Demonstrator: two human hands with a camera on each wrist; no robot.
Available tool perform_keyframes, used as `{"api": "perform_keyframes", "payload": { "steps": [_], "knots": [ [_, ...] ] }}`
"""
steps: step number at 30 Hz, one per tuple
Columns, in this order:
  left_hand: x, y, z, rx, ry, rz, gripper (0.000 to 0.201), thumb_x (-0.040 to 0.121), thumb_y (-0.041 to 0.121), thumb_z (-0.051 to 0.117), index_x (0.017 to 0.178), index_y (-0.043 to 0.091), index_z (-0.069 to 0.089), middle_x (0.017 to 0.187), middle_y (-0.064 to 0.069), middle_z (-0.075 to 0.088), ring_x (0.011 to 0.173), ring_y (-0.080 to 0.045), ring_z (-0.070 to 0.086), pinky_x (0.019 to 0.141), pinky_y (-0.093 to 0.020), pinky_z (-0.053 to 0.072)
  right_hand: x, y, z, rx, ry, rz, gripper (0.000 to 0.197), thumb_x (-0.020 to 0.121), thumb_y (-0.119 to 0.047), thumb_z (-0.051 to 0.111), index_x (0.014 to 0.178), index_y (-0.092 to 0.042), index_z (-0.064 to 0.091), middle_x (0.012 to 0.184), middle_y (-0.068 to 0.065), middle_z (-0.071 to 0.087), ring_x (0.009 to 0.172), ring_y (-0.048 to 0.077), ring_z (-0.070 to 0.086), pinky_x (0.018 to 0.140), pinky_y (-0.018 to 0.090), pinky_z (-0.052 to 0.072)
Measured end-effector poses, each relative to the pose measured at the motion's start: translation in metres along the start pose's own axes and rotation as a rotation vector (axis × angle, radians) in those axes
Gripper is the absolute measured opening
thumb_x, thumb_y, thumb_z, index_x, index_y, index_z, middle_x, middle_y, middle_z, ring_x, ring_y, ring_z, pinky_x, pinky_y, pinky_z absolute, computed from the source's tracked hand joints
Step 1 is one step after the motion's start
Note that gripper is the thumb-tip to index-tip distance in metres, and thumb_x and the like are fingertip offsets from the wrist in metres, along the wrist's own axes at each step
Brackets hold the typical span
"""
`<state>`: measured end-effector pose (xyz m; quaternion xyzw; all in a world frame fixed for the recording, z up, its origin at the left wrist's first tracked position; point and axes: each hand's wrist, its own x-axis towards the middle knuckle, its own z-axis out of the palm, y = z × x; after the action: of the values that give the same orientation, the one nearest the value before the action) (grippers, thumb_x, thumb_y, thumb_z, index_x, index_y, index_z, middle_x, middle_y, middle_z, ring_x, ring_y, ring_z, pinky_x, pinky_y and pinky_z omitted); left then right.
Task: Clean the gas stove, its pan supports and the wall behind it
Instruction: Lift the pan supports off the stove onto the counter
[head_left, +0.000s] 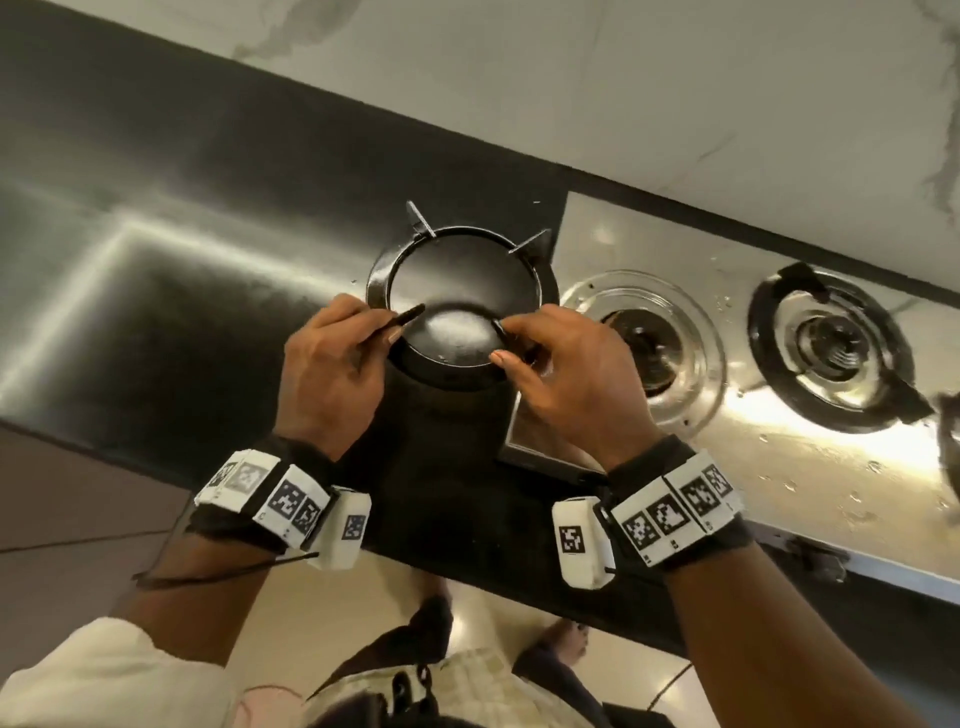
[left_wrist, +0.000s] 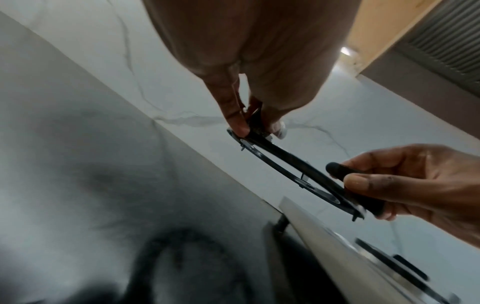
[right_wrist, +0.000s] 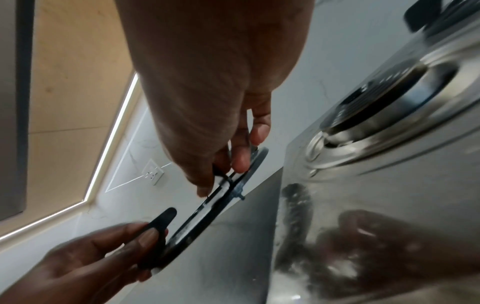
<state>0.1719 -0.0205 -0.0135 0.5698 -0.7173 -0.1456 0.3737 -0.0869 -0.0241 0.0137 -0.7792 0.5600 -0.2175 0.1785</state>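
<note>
Black ring-shaped pan support (head_left: 470, 270) held up above the dark table (head_left: 156, 260), just left of the steel gas stove (head_left: 779, 415). Left hand (head_left: 332, 374) pinching 1 prong on the near left of the ring between thumb and fingers; right hand (head_left: 566, 374) pinching another prong on the near right the same way. 2 more prongs pointing up at the far side of the ring. From the left wrist view, ring tilted and clear of the table, small pegs showing under its rim, faint dark ring reflection below it in the glossy surface.

On the stove, nearest burner (head_left: 647, 338) bare, only its shiny round drip pan around it. Burner farther right carrying a second pan support (head_left: 831, 358), still seated. Water drops scattered over the steel top, mostly along the near edge and between the 2 burners.

Behind table and stove, white marble-veined wall (head_left: 675, 93), with a wall socket (right_wrist: 153, 173) seen from the right wrist view. Wrist bands with black-and-white square markers on both forearms. Tiled floor and the person's feet below the near table edge.
</note>
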Motion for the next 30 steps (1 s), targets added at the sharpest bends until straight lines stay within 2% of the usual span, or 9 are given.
{"api": "perform_keyframes", "payload": {
  "steps": [2,4,6,12,16,20,23,26,30],
  "knots": [
    [-0.011,-0.019,-0.011,0.002,0.033,-0.057,0.012,0.098,0.004,0.068,0.107,0.000,0.076,0.097,-0.005,0.066,0.080,-0.017,0.061,0.075,-0.018,0.049,0.017,-0.009,0.013,0.025,-0.042,-0.035,0.036,0.093,-0.050,0.074,0.123,-0.028,0.071,0.103,-0.015,0.068,0.091,0.001,0.062,0.081,0.027,0.055],
    [-0.023,-0.035,-0.018,0.011,0.071,-0.125,0.011,0.098,0.003,0.069,0.106,0.002,0.076,0.096,-0.004,0.065,0.079,-0.014,0.060,0.075,-0.012,0.046,0.033,-0.016,0.024,0.046,-0.084,-0.051,0.044,0.089,-0.058,0.076,0.122,-0.028,0.071,0.103,-0.015,0.069,0.091,-0.001,0.061,0.080,0.022,0.053],
    [-0.033,-0.050,-0.020,0.032,0.101,-0.193,0.010,0.098,0.004,0.069,0.105,0.003,0.077,0.094,-0.002,0.065,0.078,-0.013,0.059,0.075,-0.009,0.043,0.044,-0.020,0.030,0.051,-0.132,-0.061,0.047,0.088,-0.063,0.074,0.120,-0.029,0.070,0.100,-0.016,0.069,0.088,0.001,0.061,0.079,0.025,0.055],
    [-0.056,-0.082,-0.020,0.070,0.156,-0.302,0.012,0.098,0.007,0.070,0.106,0.003,0.078,0.092,0.001,0.064,0.074,-0.009,0.055,0.073,-0.007,0.042,0.054,-0.014,0.030,0.073,-0.161,-0.085,0.032,0.095,-0.049,0.073,0.116,-0.026,0.073,0.095,-0.012,0.070,0.085,0.008,0.066,0.078,0.039,0.059],
    [-0.059,-0.084,-0.017,0.064,0.119,-0.295,0.015,0.100,0.008,0.068,0.109,0.004,0.077,0.093,0.001,0.062,0.076,-0.013,0.057,0.073,-0.023,0.050,0.047,-0.004,0.026,0.084,-0.157,-0.071,0.031,0.097,-0.047,0.071,0.116,-0.023,0.074,0.095,-0.011,0.071,0.084,0.008,0.067,0.078,0.038,0.060],
    [-0.059,-0.084,-0.018,0.061,0.069,-0.317,0.017,0.100,0.011,0.067,0.113,0.005,0.077,0.099,0.002,0.062,0.081,-0.011,0.059,0.076,-0.028,0.056,0.038,0.001,0.023,0.092,-0.158,-0.068,0.030,0.098,-0.047,0.069,0.117,-0.025,0.073,0.093,-0.015,0.070,0.083,0.004,0.065,0.078,0.037,0.060],
    [-0.058,-0.083,-0.020,0.117,0.023,-0.357,0.023,0.099,0.019,0.068,0.117,0.007,0.075,0.109,-0.002,0.063,0.097,-0.016,0.060,0.088,-0.041,0.058,0.029,0.004,0.016,0.109,-0.135,-0.053,0.031,0.097,-0.049,0.067,0.117,-0.026,0.073,0.094,-0.016,0.069,0.083,0.003,0.064,0.078,0.036,0.060],
    [-0.053,-0.075,-0.018,0.283,-0.012,-0.368,0.044,0.095,0.035,0.071,0.131,0.011,0.065,0.132,-0.011,0.053,0.129,-0.029,0.044,0.106,-0.046,0.043,0.011,0.011,0.002,0.129,-0.099,-0.016,0.031,0.097,-0.049,0.065,0.119,-0.028,0.072,0.096,-0.018,0.069,0.083,0.003,0.065,0.078,0.036,0.059],
    [-0.041,-0.043,-0.003,0.276,0.021,-0.301,0.055,0.095,0.048,0.062,0.133,0.009,0.060,0.139,-0.015,0.049,0.134,-0.036,0.039,0.110,-0.045,0.036,-0.027,0.039,-0.031,0.117,-0.045,0.070,0.028,0.098,-0.040,0.069,0.123,-0.027,0.070,0.101,-0.015,0.069,0.088,0.006,0.066,0.081,0.035,0.060]
  ]
}}
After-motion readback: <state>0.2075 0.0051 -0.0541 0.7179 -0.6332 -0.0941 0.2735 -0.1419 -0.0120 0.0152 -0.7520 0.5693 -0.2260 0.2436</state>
